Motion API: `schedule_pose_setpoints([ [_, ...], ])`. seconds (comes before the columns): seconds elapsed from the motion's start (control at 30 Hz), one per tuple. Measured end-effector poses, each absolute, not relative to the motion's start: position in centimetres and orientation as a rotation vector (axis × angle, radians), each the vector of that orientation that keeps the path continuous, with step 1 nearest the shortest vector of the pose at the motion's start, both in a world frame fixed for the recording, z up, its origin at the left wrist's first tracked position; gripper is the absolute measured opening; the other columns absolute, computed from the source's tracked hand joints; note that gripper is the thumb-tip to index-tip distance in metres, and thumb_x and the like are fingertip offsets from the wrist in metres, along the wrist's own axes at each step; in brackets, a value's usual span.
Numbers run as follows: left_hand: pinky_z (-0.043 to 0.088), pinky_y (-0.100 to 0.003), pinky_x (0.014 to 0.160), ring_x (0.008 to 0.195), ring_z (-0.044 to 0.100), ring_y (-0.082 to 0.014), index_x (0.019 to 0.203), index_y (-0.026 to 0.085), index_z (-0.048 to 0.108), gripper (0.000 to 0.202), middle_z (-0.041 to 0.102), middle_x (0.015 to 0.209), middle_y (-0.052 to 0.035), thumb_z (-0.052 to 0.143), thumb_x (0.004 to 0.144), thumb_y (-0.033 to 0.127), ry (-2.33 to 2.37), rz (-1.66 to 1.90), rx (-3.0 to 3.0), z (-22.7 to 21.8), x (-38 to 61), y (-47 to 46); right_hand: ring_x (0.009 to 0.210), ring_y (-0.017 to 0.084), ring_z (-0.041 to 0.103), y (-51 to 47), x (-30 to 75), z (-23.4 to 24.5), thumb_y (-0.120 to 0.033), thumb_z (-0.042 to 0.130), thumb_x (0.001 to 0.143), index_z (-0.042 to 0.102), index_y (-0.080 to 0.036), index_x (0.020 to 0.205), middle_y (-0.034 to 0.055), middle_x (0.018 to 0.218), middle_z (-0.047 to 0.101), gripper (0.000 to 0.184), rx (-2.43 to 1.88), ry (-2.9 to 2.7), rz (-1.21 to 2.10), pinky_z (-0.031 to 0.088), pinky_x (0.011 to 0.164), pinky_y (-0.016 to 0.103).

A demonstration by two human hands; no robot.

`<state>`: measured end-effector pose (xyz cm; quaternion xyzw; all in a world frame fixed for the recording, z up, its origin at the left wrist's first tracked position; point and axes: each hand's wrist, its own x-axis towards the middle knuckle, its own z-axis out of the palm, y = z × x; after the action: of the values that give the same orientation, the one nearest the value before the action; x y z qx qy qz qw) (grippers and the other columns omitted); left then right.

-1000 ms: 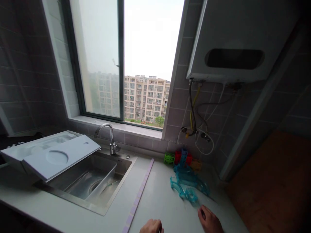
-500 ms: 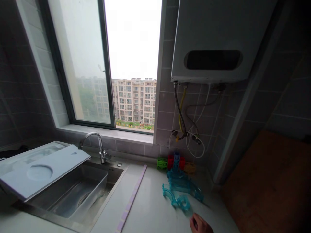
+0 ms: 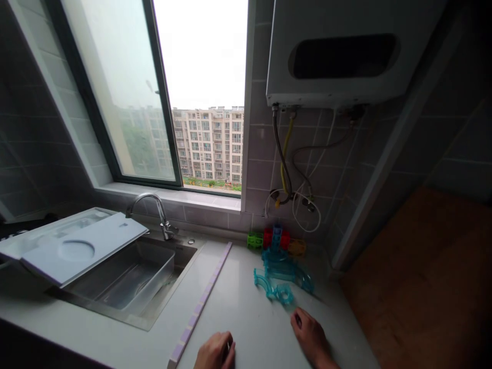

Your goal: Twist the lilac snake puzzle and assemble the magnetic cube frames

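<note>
My right hand (image 3: 310, 334) rests on the white countertop with its fingers curled into a loose fist; I see nothing held in it. Just beyond its knuckles lies a translucent teal plastic piece with a ring-shaped end (image 3: 283, 294). Behind that is a larger translucent teal curved track piece (image 3: 286, 271). My left hand (image 3: 216, 350) is at the bottom edge, also curled closed with nothing visible in it. To its left runs a long strip with lilac and white blocks (image 3: 207, 294). Part of each hand is cut off or turned away.
Green (image 3: 254, 240), red (image 3: 284, 240) and orange (image 3: 297, 247) plastic pieces stand by the wall. At left, a white panel (image 3: 88, 246) lies over the sink (image 3: 146, 320), which holds a clear bin (image 3: 154, 279) under the faucet (image 3: 165, 225). A brown board (image 3: 418, 287) leans at right.
The view has tilted down, so the counter sits higher in the picture. My left hand has come into sight at the bottom. More of my right hand shows, still curled near the teal pieces.
</note>
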<state>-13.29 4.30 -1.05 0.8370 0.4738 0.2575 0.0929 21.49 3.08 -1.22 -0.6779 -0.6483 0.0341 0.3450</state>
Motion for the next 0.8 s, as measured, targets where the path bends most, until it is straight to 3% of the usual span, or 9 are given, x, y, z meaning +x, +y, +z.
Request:
schedule_pose_setpoints([
  [0.07,0.049,-0.026,0.061,0.062,0.066,-0.0171,0.079,0.024,0.059,0.023,0.067,0.069,-0.0013,0.05,0.099,0.03,1.421,0.723,2.466,0.2,-13.2,4.1,0.059,0.019,0.064,3.7,21.2,0.7,-0.03,0.048,0.1,0.058,-0.024,0.071,0.0005,0.066,0.065,0.032,-1.722,-1.737,0.096,0.046,0.059,0.029],
  [0.3,0.045,-0.03,0.064,0.066,0.063,-0.0186,0.085,0.024,0.059,0.026,0.066,0.073,-0.0023,0.044,0.103,0.034,1.432,0.619,2.398,1.0,-12.9,3.9,0.093,0.023,0.067,9.5,19.9,6.1,-0.031,0.053,0.101,0.066,-0.022,0.088,0.0064,0.094,0.07,0.021,-1.655,-1.886,0.108,0.051,0.086,0.033],
  [0.4,0.044,-0.03,0.064,0.066,0.062,-0.0189,0.085,0.024,0.059,0.026,0.066,0.074,-0.0025,0.045,0.103,0.036,1.439,0.601,2.38,0.9,-12.9,3.9,0.101,0.024,0.065,11.7,18.6,6.2,-0.027,0.062,0.097,0.07,-0.021,0.096,0.0082,0.103,0.07,0.011,-1.701,-1.924,0.098,0.051,0.089,0.034],
  [0.57,0.043,-0.03,0.066,0.069,0.063,-0.0198,0.087,0.024,0.06,0.025,0.066,0.075,-0.003,0.045,0.103,0.035,1.433,0.595,2.362,1.0,-12.9,3.9,0.11,0.026,0.061,13.1,16.2,4.7,-0.031,0.068,0.094,0.069,-0.018,0.106,0.0079,0.115,0.069,0.018,-1.843,-1.924,0.05,0.049,0.094,0.042],
  [0.8,0.041,-0.029,0.063,0.066,0.063,-0.0192,0.083,0.023,0.059,0.024,0.066,0.072,-0.0027,0.046,0.101,0.033,1.421,0.629,2.354,1.4,-12.9,3.8,0.139,0.041,0.047,11.5,13.9,3.0,-0.018,0.069,0.087,0.072,-0.014,0.11,0.0225,0.137,0.064,0.023,-1.914,-1.888,-0.038,0.036,0.115,0.057],
])
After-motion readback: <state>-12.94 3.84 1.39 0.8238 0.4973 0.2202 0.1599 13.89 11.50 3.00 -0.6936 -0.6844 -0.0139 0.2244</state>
